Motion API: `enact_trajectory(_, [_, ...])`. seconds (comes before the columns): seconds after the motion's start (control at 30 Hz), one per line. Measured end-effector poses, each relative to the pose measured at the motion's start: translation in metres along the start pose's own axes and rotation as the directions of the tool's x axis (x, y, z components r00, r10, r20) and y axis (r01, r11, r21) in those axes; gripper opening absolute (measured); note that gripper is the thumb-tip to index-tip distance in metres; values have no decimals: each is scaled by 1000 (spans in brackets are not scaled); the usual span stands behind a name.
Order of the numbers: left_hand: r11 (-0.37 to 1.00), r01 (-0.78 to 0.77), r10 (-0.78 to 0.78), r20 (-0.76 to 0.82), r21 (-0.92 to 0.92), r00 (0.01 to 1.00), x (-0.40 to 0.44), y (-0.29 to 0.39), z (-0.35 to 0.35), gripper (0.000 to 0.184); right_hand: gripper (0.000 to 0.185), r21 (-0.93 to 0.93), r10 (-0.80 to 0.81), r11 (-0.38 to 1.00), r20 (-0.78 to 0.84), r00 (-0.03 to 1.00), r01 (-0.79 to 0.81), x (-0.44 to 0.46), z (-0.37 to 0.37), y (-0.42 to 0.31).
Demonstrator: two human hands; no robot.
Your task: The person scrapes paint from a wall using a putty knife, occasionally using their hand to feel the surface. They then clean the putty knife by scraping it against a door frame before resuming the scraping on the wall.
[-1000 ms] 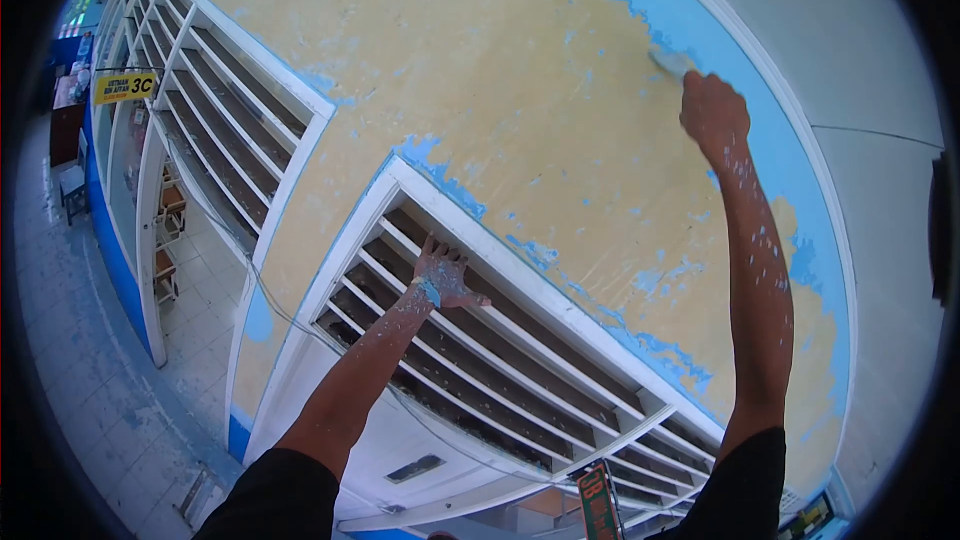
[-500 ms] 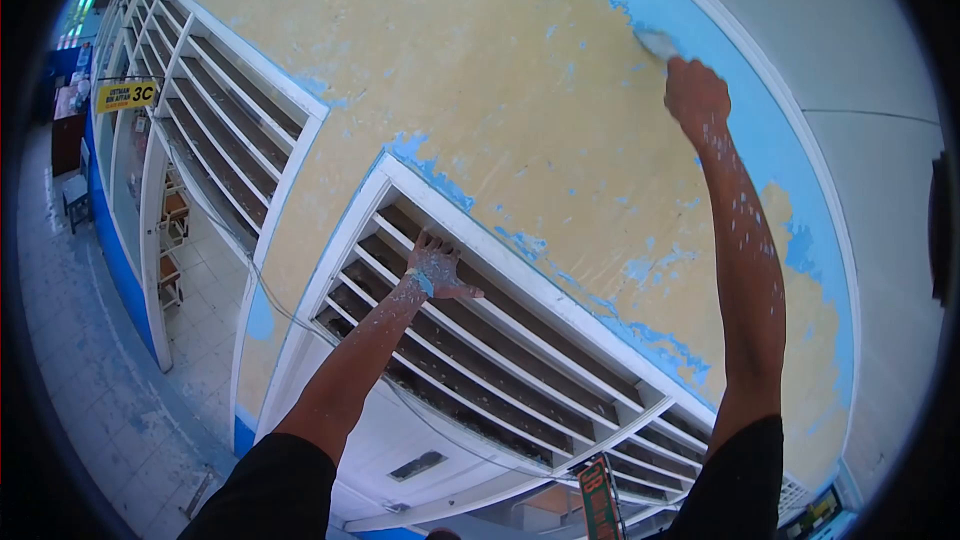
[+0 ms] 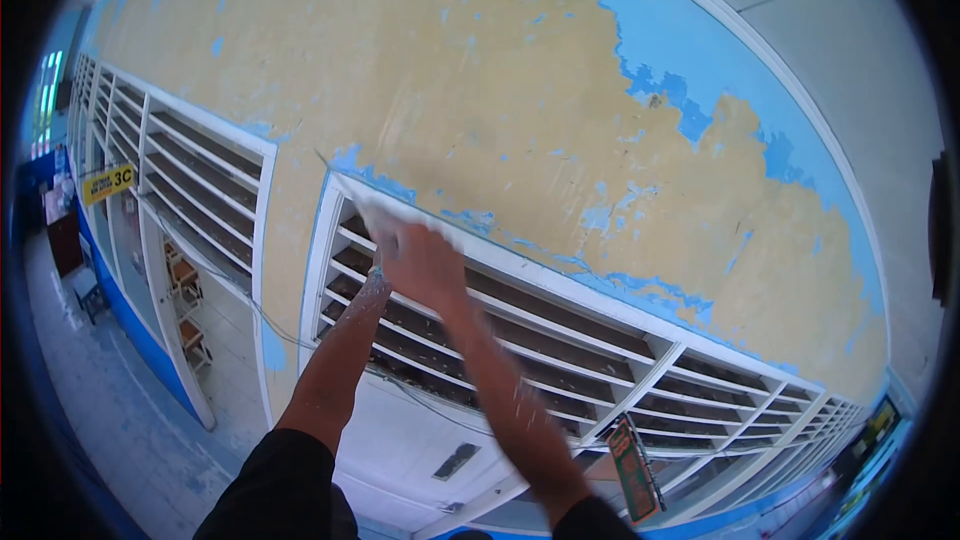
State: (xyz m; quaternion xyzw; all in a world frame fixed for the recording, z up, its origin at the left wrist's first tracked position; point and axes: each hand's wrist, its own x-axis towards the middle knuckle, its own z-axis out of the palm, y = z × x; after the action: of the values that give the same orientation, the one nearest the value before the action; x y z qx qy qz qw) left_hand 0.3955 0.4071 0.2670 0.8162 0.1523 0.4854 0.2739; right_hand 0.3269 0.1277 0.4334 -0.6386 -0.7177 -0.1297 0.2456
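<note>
My right hand (image 3: pixel 425 262) is closed around a paint scraper (image 3: pixel 352 187), blurred by motion. The scraper's thin blade points up and left, by the upper left corner of the white vent frame (image 3: pixel 560 285). My left hand (image 3: pixel 376 278) is at the vent's slats, mostly covered by my right hand; only its wrist area shows and its fingers are hidden. Above the frame, the wall (image 3: pixel 480 100) is bared to a yellowish layer, with blue paint scraps (image 3: pixel 372 172) left along the frame's top edge.
Blue paint (image 3: pixel 690 10) runs along the wall's top under the pale ceiling (image 3: pixel 840 30). A second slatted vent (image 3: pixel 205 175) lies to the left, near a yellow 3C sign (image 3: pixel 108 183). A cable (image 3: pixel 285 332) hangs below the vents. A green sign (image 3: pixel 633 470) hangs at lower right.
My right hand has swept from the upper right of the wall down and left to the vent frame, scraper still held. It now crosses in front of my left hand. The view has shifted.
</note>
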Motion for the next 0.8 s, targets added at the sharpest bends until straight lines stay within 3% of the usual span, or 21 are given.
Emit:
enact_trajectory(0.03, [991, 46, -53, 50, 127, 997, -4, 8, -3, 135, 33, 301, -126, 927, -312, 942, 224, -27, 41, 25])
enact_trajectory(0.07, [963, 82, -110, 95, 256, 989, -9, 21, -8, 135, 34, 403, -189, 845, -390, 901, 352, -57, 60, 45])
enact_trajectory(0.1, [918, 108, -169, 130, 383, 977, -16, 36, -13, 135, 35, 784, 118, 620, -94, 989, 0, -103, 68, 50])
enact_trajectory(0.13, [856, 125, -230, 153, 502, 961, -21, 53, -20, 135, 43, 790, 291, 563, 85, 953, -243, -148, 77, 65])
enact_trajectory(0.17, [781, 138, -293, 163, 610, 942, -25, 67, -23, 135, 45, 832, 448, 255, 349, 823, -492, -191, 77, 66])
enact_trajectory(0.2, [694, 144, -360, 166, 706, 918, -29, 79, -25, 135, 46, 805, 536, 112, 444, 718, -582, -233, 97, 79])
enact_trajectory(0.23, [696, 167, -380, 162, 698, 911, -30, 88, -27, 134, 48, 807, 532, 9, 497, 686, -591, -275, 106, 85])
enact_trajectory(0.27, [696, 168, -388, 169, 699, 906, -30, 89, -25, 135, 45, 750, 491, 66, 550, 676, -658, -324, 141, 113])
enact_trajectory(0.33, [692, 168, -400, 180, 702, 899, -27, 86, -25, 135, 41, 623, 556, 57, 629, 543, -780, -392, 152, 111])
enact_trajectory(0.4, [699, 161, -394, 187, 697, 900, -26, 87, -22, 136, 41, 448, 676, 335, 498, 543, -829, -469, 193, 116])
enact_trajectory(0.47, [711, 162, -402, 207, 684, 892, -27, 88, -24, 136, 37, 476, 762, 269, 427, 487, -837, -498, 168, 85])
enact_trajectory(0.57, [720, 152, -399, 225, 677, 889, -24, 86, -26, 135, 34, 427, 713, 449, 359, 602, -785, -525, 157, 75])
enact_trajectory(0.67, [704, 103, -341, 207, 702, 917, -23, 76, -21, 131, 30, 520, 705, -8, 608, 364, -854, -550, 204, 88])
enact_trajectory(0.7, [711, 92, -326, 211, 698, 921, -23, 75, -21, 130, 28, 537, 724, 12, 578, 378, -844, -564, 217, 89])
enact_trajectory(0.8, [719, 93, -337, 228, 689, 913, -20, 83, -22, 128, 30, 501, 689, 332, 450, 569, -799, -518, 174, 77])
